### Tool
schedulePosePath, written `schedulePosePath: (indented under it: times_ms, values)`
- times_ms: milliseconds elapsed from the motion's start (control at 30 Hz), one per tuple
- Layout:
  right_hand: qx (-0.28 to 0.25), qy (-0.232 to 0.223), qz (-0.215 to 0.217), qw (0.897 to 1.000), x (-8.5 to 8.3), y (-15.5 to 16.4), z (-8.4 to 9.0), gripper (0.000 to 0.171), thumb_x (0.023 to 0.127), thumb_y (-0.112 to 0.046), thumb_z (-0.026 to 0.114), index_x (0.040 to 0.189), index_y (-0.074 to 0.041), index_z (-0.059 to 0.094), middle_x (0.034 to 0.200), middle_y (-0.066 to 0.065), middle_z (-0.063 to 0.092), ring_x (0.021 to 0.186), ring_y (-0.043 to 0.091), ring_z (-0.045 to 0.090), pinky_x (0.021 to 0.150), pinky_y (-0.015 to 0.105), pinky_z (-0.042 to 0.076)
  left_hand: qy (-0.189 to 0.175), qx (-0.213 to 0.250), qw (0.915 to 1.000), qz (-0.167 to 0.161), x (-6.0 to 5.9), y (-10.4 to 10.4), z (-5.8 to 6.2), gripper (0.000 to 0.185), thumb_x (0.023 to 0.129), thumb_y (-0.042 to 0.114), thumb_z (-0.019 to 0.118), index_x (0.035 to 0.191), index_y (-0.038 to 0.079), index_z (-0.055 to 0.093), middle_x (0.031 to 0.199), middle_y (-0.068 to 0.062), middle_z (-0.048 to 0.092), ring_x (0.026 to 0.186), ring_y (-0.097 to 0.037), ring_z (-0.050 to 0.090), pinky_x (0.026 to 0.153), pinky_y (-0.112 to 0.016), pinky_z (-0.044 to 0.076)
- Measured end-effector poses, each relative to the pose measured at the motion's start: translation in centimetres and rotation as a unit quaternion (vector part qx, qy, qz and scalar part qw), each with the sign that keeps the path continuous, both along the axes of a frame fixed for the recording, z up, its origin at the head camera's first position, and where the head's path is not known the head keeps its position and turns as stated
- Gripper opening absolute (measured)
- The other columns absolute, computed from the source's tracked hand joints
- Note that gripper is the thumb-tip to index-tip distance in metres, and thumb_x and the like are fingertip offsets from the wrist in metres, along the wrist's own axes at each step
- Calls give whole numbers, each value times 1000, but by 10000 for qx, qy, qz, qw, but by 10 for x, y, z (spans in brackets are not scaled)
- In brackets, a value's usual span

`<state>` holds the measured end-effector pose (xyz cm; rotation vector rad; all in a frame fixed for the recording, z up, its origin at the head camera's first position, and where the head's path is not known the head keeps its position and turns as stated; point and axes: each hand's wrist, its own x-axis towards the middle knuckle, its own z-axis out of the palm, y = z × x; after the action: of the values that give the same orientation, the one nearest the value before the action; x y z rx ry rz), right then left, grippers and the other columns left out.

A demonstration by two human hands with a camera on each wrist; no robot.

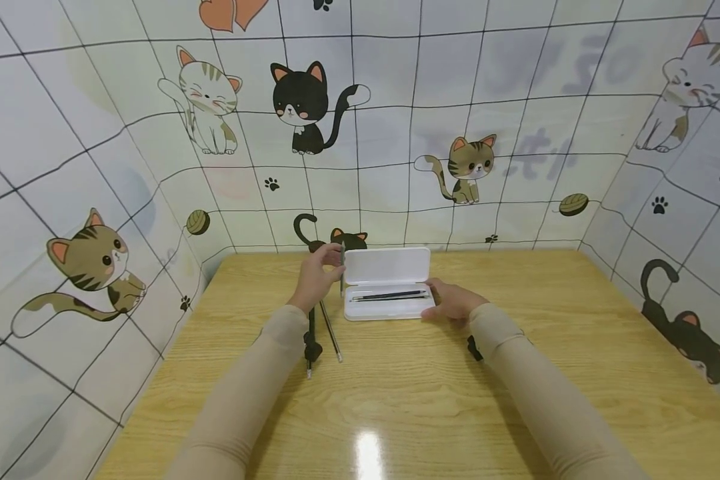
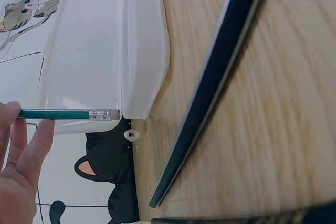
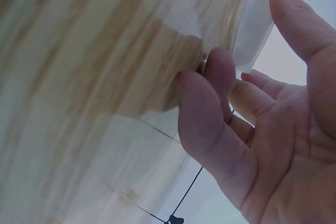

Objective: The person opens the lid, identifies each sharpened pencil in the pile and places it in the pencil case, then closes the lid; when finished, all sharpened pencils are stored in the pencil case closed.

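At about eight o'clock in the left wrist view, the left hand [image 2: 18, 174] pinches a green pencil [image 2: 58, 114] whose metal ferrule end points toward three o'clock, meeting the corner of the white case [image 2: 142, 40]. The case lies at eleven o'clock on the wooden table [image 2: 283, 129]. A long dark pencil [image 2: 210, 87] runs across the table from one o'clock down to six o'clock.

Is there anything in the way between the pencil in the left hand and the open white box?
Nothing visible. The left hand pinches the green pencil right beside the left end of the open white box. Its lid is up, and two dark pens lie inside. The right hand rests at the box's other end.
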<state>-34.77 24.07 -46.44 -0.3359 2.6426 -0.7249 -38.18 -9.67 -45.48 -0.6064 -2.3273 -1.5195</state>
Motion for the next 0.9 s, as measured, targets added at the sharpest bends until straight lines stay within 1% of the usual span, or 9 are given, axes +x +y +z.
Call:
schedulePosePath:
  times_ms: [100,167,467,567,600,767,800,833,900]
  values:
    - [31,38,53,10000,0,-1,1,94,94,-41,72,161,-6,17,163,26,22,148,45,26,115,61,29,11,-42,10000,6,-2,2,-1,40,91,-2,73,129,4,62,110,-14,68,101,-29,67,88,-45,55]
    - [36,67,71,9999,1,-2,2,93,94,-41,73,161,-5,17,163,27,22,148,46,25,116,62,27,-6,-70,10000,39,-1,4,-1,40,91,-2,73,129,4,62,109,-14,69,101,-29,67,87,-44,55]
    - [-5,-8,-3,10000,2,-3,3,93,94,-40,73,161,-7,18,162,27,24,147,46,27,114,61,30,-204,-164,9996,127,-3,12,1,40,92,0,73,130,7,63,113,-12,68,104,-27,66,91,-44,53]
    - [-26,14,50,10000,3,-3,3,93,94,-40,73,161,-5,18,162,29,24,146,46,30,112,60,34,-201,-228,9995,128,-5,14,0,41,92,1,74,130,8,63,113,-10,68,104,-26,66,93,-44,53]
    - [-31,31,75,10000,3,-2,3,93,94,-40,72,161,-5,17,162,29,24,144,45,33,109,59,36,-178,-256,9994,115,-5,15,-1,41,92,2,74,131,8,63,112,-10,69,104,-25,66,93,-44,52]
    - [-62,57,64,9999,3,-2,4,92,95,-39,72,161,-6,17,161,29,25,140,42,40,103,54,40,-125,-399,9991,16,-9,19,-3,43,92,2,74,132,9,62,109,-9,70,102,-24,67,92,-44,53]
    - [-57,50,71,9999,3,-1,4,93,95,-39,72,161,-5,17,161,29,25,134,42,45,99,53,43,-104,-396,9992,-14,-10,20,-4,43,91,1,74,132,8,62,108,-10,71,102,-25,67,93,-44,53]
    - [-47,53,68,10000,3,-1,4,93,95,-40,72,161,-6,17,161,29,26,133,41,45,98,52,43,-96,-398,9992,-31,-11,20,-5,43,91,1,74,132,8,62,107,-10,71,101,-25,67,93,-45,53]
    - [-35,38,46,10000,3,-1,4,93,94,-40,73,161,-7,17,161,29,26,123,38,51,92,49,45,-55,-409,9991,-71,-12,21,-6,43,91,0,74,131,7,63,105,-11,71,100,-26,67,95,-46,52]
